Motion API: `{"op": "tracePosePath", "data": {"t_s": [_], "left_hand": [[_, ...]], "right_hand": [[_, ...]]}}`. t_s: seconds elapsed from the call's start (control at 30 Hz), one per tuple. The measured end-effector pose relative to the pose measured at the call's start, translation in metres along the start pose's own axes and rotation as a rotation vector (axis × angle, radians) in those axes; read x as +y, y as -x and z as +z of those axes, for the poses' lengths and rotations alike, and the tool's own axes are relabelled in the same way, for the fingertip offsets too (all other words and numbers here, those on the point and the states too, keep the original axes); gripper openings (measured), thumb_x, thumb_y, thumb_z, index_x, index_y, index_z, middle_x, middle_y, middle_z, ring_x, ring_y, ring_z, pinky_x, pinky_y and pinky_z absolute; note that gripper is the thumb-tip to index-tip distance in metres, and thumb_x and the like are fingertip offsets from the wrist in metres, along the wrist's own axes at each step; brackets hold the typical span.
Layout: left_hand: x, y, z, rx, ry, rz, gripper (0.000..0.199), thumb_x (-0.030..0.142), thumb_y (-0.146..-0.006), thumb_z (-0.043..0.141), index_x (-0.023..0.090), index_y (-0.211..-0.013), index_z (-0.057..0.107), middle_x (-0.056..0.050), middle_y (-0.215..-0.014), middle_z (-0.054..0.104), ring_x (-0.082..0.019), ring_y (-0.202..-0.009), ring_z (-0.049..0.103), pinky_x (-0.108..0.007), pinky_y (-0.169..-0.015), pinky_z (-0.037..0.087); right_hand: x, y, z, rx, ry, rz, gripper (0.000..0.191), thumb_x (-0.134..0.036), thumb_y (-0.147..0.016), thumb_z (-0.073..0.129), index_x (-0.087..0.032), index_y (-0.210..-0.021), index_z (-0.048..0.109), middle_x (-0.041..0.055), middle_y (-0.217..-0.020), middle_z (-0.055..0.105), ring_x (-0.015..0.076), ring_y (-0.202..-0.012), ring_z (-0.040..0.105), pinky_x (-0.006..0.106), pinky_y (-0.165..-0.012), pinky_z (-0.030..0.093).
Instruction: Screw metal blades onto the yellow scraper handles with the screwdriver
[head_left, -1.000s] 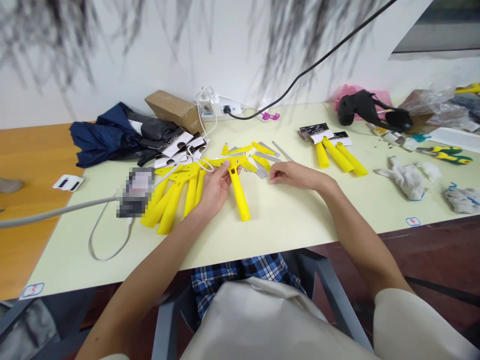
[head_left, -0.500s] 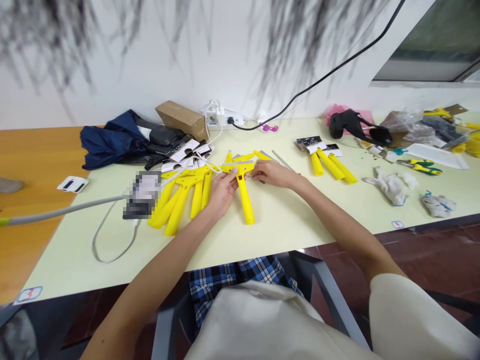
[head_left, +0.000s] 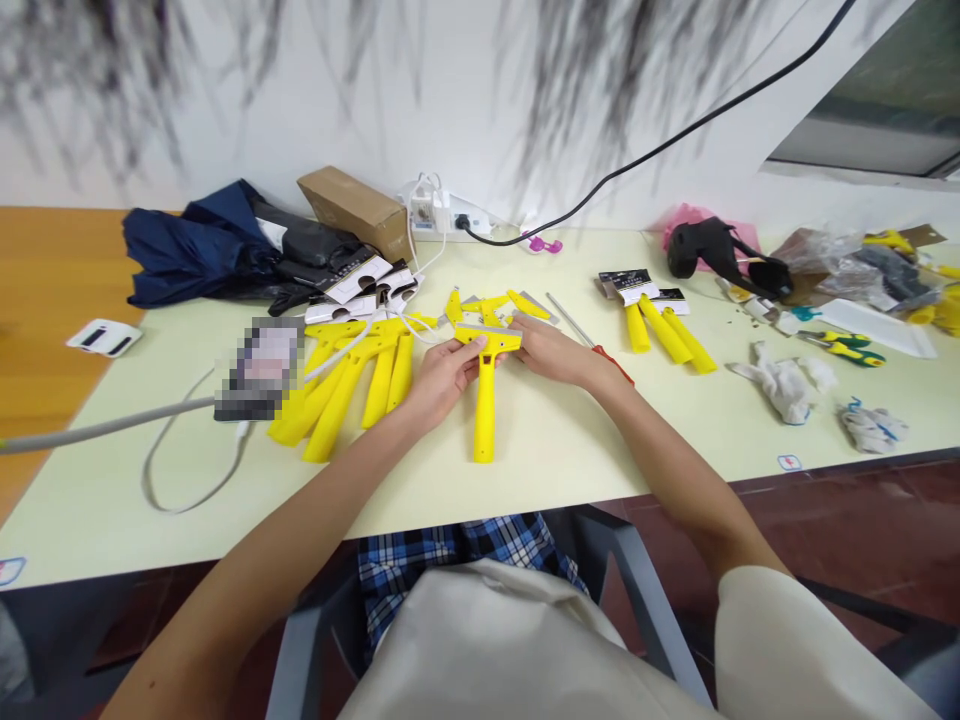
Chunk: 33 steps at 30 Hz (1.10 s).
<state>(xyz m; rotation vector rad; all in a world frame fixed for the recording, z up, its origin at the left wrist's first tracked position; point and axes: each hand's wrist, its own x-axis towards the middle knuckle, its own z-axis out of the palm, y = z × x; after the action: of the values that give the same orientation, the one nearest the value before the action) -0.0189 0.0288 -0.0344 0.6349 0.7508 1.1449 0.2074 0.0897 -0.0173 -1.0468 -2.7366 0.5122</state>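
Observation:
My left hand (head_left: 442,376) is closed around the neck of a yellow scraper (head_left: 486,415), its thumb on the head. The scraper's handle points toward me and a metal blade edge lines its far side. Close to the right end of that head is my right hand (head_left: 551,350), its fingers curled inward; their tips are hidden, and I cannot make out what they hold. Just beyond both hands lie loose yellow scraper heads (head_left: 491,306) with metal blades. A screwdriver (head_left: 607,362) with a red handle rests beside my right wrist.
Several yellow scrapers (head_left: 337,400) with card labels lie left, crossed by a white cable. A blurred-out device (head_left: 259,370) sits beside them. More labelled scrapers (head_left: 667,330) are at right, near green-yellow pliers (head_left: 847,347) and crumpled gloves (head_left: 780,385). A cardboard box (head_left: 356,210) stands behind.
My right hand has come in closer behind the scraper's head. The scraper has turned so its handle points straighter toward me. The screwdriver's red handle now shows. The view has shifted slightly.

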Motion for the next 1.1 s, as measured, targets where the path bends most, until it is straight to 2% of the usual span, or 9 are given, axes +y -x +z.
{"op": "tracePosePath", "data": {"t_s": [0.13,0.23,0.33,0.4,0.47,0.67,0.77,0.87,1.1], "left_hand": [[-0.002,0.006,0.004,-0.042,-0.069,-0.085,0.028,0.031,-0.090,0.096,0.009,-0.103,0.083,-0.018,-0.112,0.087,-0.029,-0.106,0.085,-0.043,-0.107,0.067],[-0.004,0.011,0.008,-0.073,-0.132,-0.121,0.033,0.034,-0.086,0.099,0.010,-0.102,0.083,-0.017,-0.109,0.087,-0.031,-0.106,0.085,-0.047,-0.108,0.067],[-0.006,0.013,0.009,-0.086,-0.191,-0.117,0.037,0.039,-0.085,0.100,0.011,-0.103,0.084,-0.016,-0.107,0.087,-0.030,-0.101,0.084,-0.050,-0.108,0.066],[-0.008,0.013,0.008,-0.083,-0.212,-0.112,0.040,0.042,-0.083,0.101,0.011,-0.102,0.084,-0.016,-0.106,0.087,-0.029,-0.098,0.084,-0.051,-0.107,0.066],[-0.010,0.011,0.006,-0.078,-0.212,-0.108,0.043,0.043,-0.081,0.102,0.012,-0.103,0.084,-0.014,-0.104,0.087,-0.028,-0.095,0.084,-0.051,-0.108,0.065],[-0.017,0.008,0.001,-0.097,-0.220,-0.074,0.038,0.035,-0.077,0.104,0.015,-0.103,0.085,-0.011,-0.105,0.086,-0.027,-0.098,0.083,-0.046,-0.104,0.064],[-0.017,0.007,0.001,-0.112,-0.228,-0.063,0.036,0.034,-0.078,0.104,0.015,-0.102,0.085,-0.012,-0.103,0.086,-0.026,-0.096,0.082,-0.044,-0.101,0.064],[-0.018,0.007,0.000,-0.118,-0.235,-0.062,0.036,0.033,-0.078,0.104,0.014,-0.103,0.086,-0.012,-0.101,0.086,-0.026,-0.093,0.082,-0.044,-0.102,0.063],[-0.019,0.008,0.000,-0.147,-0.282,-0.046,0.036,0.036,-0.081,0.102,0.017,-0.107,0.086,-0.011,-0.108,0.087,-0.025,-0.096,0.083,-0.045,-0.106,0.064]], "right_hand": [[0.007,0.009,-0.004,0.113,-0.032,0.009,0.022,-0.004,-0.099,0.051,-0.021,-0.110,0.057,0.0126,-0.116,0.066,0.0283,-0.099,0.062,0.042,-0.089,0.053],[0.008,0.013,-0.015,0.350,-0.131,0.014,0.007,-0.017,-0.110,0.053,-0.023,-0.108,0.056,0.0103,-0.113,0.065,0.0259,-0.097,0.062,0.040,-0.087,0.051],[0.000,0.015,-0.023,0.526,-0.207,-0.023,0.011,-0.028,-0.117,0.051,-0.024,-0.108,0.056,0.0088,-0.110,0.064,0.0247,-0.098,0.062,0.040,-0.089,0.052],[-0.010,0.014,-0.022,0.518,-0.211,-0.071,0.011,-0.026,-0.117,0.052,-0.024,-0.108,0.057,0.0084,-0.109,0.064,0.0245,-0.098,0.062,0.040,-0.089,0.052],[-0.021,0.014,-0.017,0.446,-0.167,-0.122,0.013,-0.022,-0.117,0.049,-0.024,-0.108,0.058,0.0094,-0.109,0.064,0.0253,-0.100,0.061,0.040,-0.089,0.051],[-0.039,0.012,-0.005,0.288,-0.027,-0.176,0.022,-0.022,-0.117,0.046,-0.022,-0.108,0.066,0.0131,-0.110,0.068,0.0291,-0.102,0.060,0.044,-0.090,0.050],[-0.040,0.013,-0.008,0.274,-0.118,-0.151,0.023,-0.024,-0.117,0.051,-0.022,-0.107,0.071,0.0128,-0.111,0.070,0.0296,-0.104,0.062,0.046,-0.094,0.050],[-0.041,0.014,-0.011,0.286,-0.243,-0.114,0.018,-0.027,-0.113,0.061,-0.023,-0.103,0.075,0.0098,-0.106,0.072,0.0276,-0.100,0.063,0.044,-0.090,0.050],[-0.045,0.014,-0.017,0.295,-0.596,0.095,0.010,-0.031,-0.095,0.083,-0.023,-0.089,0.081,0.0037,-0.091,0.078,0.0219,-0.087,0.065,0.039,-0.083,0.051]]}}
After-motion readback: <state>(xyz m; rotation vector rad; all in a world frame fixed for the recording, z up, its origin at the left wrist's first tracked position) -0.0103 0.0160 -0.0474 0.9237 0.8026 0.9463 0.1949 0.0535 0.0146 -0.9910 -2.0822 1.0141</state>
